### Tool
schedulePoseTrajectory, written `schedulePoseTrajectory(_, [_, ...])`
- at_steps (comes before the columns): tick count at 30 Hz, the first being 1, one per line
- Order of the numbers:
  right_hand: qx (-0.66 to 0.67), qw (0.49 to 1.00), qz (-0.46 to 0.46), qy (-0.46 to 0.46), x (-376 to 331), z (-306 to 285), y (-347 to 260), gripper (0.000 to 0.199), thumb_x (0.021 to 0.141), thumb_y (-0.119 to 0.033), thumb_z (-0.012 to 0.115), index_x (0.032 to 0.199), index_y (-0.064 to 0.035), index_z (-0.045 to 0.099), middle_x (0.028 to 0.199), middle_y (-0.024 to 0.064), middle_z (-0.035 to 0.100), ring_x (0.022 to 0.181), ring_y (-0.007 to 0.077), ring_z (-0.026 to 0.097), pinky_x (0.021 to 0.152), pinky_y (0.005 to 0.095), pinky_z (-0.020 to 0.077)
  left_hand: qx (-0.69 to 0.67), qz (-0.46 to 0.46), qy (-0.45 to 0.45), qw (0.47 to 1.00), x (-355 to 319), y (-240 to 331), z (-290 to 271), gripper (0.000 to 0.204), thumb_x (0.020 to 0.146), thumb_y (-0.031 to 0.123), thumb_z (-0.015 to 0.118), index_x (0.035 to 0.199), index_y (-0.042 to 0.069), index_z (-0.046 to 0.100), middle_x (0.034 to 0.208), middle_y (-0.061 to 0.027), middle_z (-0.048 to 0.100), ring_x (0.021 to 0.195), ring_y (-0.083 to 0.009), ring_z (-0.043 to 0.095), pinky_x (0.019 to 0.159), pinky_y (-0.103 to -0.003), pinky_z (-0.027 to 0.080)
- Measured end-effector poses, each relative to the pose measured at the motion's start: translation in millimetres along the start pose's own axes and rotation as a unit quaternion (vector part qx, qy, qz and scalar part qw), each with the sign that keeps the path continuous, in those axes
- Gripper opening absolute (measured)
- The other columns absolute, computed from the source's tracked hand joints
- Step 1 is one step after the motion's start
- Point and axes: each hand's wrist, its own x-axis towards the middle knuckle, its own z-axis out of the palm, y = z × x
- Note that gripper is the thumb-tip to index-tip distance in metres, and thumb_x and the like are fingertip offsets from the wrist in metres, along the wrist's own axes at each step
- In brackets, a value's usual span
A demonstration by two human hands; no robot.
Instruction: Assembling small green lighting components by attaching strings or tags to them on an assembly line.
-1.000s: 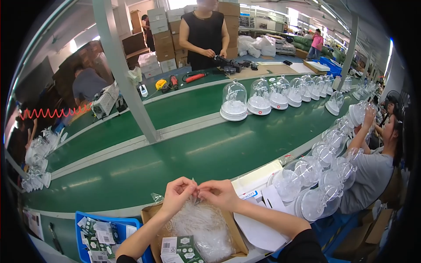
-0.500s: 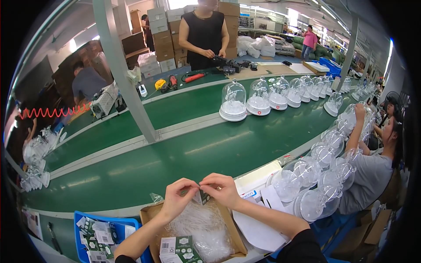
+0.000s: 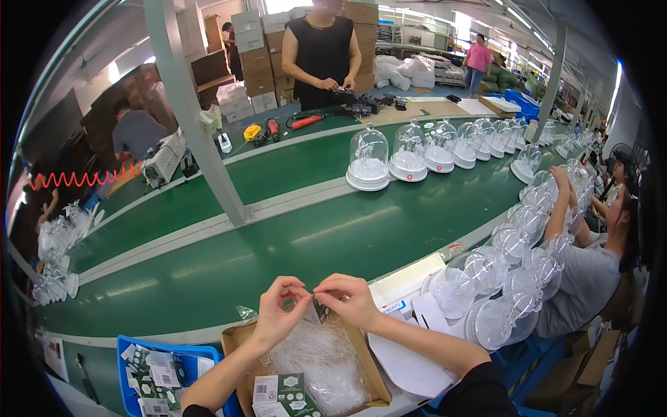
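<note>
My left hand (image 3: 279, 311) and my right hand (image 3: 347, 299) meet fingertip to fingertip above an open cardboard box (image 3: 367, 368). Between them they pinch a small dark tag (image 3: 319, 310) with a thin white string. The box is filled with a heap of thin white strings (image 3: 316, 358). Green and white printed cards (image 3: 285, 393) lie at the box's near edge. Both forearms come in from the lower edge.
A green conveyor belt (image 3: 278, 243) runs ahead, carrying a row of clear glass domes on white bases (image 3: 410, 156). More clear domes (image 3: 500, 278) crowd the right, beside a seated person (image 3: 590, 271). A blue bin of cards (image 3: 156, 372) sits left. A standing person (image 3: 321, 55) works across the belt.
My two hands have stayed together over the box, with only small finger movements on the tag. The view has shifted slightly.
</note>
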Motion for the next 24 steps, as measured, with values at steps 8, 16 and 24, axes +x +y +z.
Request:
schedulePoseTrajectory(8, [-0.024,0.999,-0.009,-0.033,0.6,-0.8,-1.5,0.011,0.084,-0.002,0.068,0.095,0.0003,0.070,0.090,0.0070,0.066,0.073,0.0091,0.062,0.059,0.0197,0.0485,0.037,0.010,-0.014,0.999,0.1,-0.5,0.4,0.026,0.082,-0.004,0.065,0.104,-0.002,0.052,0.085,-0.0066,0.065,0.078,-0.0103,0.062,0.074,-0.024,0.050])
schedulePoseTrajectory(16, [0.007,0.999,0.011,-0.045,-0.5,-1.0,2.0,0.011,0.084,-0.002,0.068,0.094,0.0002,0.070,0.092,0.0066,0.066,0.073,0.0080,0.061,0.058,0.0193,0.0473,0.034,0.012,-0.007,0.999,-2.0,-2.0,-0.4,0.026,0.082,-0.004,0.066,0.104,-0.002,0.052,0.085,-0.0064,0.065,0.078,-0.0100,0.062,0.073,-0.024,0.051])
schedulePoseTrajectory(24, [-0.029,0.998,0.021,-0.056,1.4,-2.5,1.2,0.011,0.084,-0.007,0.068,0.093,-0.0021,0.070,0.088,0.0051,0.066,0.071,0.0103,0.062,0.057,0.0209,0.0467,0.057,0.005,0.002,0.998,-2.3,-4.8,-1.7,0.024,0.081,-0.003,0.067,0.101,-0.001,0.053,0.083,-0.0071,0.067,0.078,-0.0111,0.064,0.074,-0.025,0.052])
